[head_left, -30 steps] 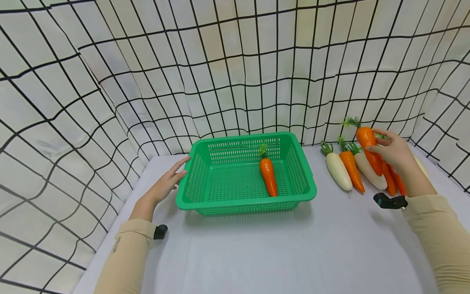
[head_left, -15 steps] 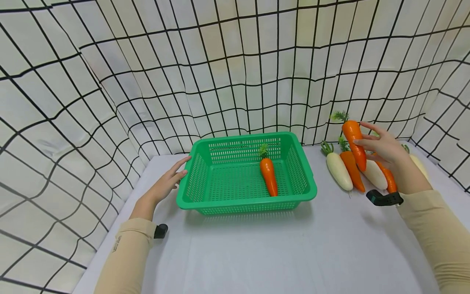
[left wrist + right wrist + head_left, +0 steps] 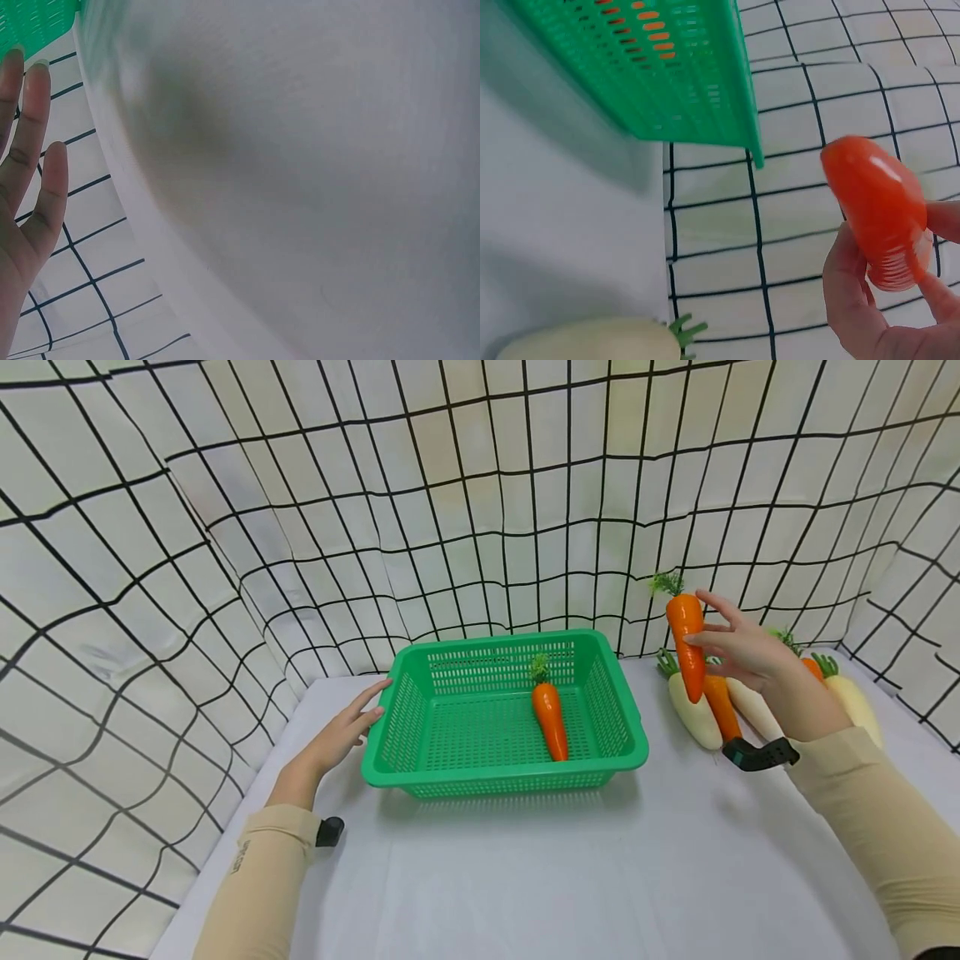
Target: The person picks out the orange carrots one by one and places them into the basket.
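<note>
A carrot (image 3: 686, 639) with a leafy green top hangs in the air, pinched between the thumb and fingers of my right hand (image 3: 746, 652). In the right wrist view the same carrot (image 3: 881, 206) shows its tip toward the camera. My left hand (image 3: 337, 735) touches the left rim of a green plastic basket (image 3: 502, 772), its fingers fairly straight. Within that basket lies a second carrot (image 3: 551, 722), top toward the back. Under my right hand are a white radish (image 3: 693, 714) and another carrot (image 3: 722, 706), both partly covered.
More vegetables lie at the right, including a white radish (image 3: 855, 706) and a carrot (image 3: 813, 668) partly behind my right wrist. A white wall with a black grid (image 3: 480, 527) rises behind the white table (image 3: 510, 877).
My right hand has carried the carrot left and slightly up, away from the vegetable pile toward the basket. The left hand and the basket have stayed put.
</note>
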{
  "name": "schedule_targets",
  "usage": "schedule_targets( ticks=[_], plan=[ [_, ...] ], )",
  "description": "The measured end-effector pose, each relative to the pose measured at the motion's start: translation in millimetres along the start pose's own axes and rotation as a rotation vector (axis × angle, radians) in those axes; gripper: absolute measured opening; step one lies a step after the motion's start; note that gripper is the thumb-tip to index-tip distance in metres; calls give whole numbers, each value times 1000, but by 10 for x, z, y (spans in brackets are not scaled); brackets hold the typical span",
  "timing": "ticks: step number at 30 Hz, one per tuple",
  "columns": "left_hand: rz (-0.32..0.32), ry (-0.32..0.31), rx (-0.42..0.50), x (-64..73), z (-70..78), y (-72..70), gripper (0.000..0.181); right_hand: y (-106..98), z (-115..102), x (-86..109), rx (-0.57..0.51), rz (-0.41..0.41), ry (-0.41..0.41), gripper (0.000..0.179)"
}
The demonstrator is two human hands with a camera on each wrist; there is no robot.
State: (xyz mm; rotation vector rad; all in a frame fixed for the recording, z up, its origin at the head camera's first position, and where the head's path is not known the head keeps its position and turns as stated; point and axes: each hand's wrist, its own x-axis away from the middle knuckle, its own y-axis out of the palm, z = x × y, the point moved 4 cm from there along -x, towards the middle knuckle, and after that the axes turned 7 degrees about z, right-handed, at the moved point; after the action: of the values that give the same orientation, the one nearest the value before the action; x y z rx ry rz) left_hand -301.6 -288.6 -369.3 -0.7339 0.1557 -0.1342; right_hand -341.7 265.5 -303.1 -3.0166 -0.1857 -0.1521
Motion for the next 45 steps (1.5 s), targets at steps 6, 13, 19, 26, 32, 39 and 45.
schedule_targets(
  ticks=[6, 13, 19, 26, 32, 39, 45],
  plan=[
    [1, 3, -15, 1, 3, -1, 61, 214, -149, -51, 7, -67, -34, 84],
    [1, 1, -15, 4, 4, 2, 61, 442, -285, -133, 63, -111, -80, 84],
    [2, 4, -21, 3, 9, -2, 61, 602, -315, -206, 37, -109, -83, 82],
    [1, 0, -18, 6, 1, -6, 61, 764, -346, -295, -16, -113, -57, 81],
    [-1, 8, -12, 6, -5, -5, 61, 918, -357, -391, -9, -115, -57, 75],
    [-4, 10, -17, -6, -3, 5, 61, 1146, -358, -465, 78, -173, -81, 82],
    [-3, 4, -19, 5, 7, 2, 61, 1308, -389, -530, 112, -152, -97, 80]
  ],
)
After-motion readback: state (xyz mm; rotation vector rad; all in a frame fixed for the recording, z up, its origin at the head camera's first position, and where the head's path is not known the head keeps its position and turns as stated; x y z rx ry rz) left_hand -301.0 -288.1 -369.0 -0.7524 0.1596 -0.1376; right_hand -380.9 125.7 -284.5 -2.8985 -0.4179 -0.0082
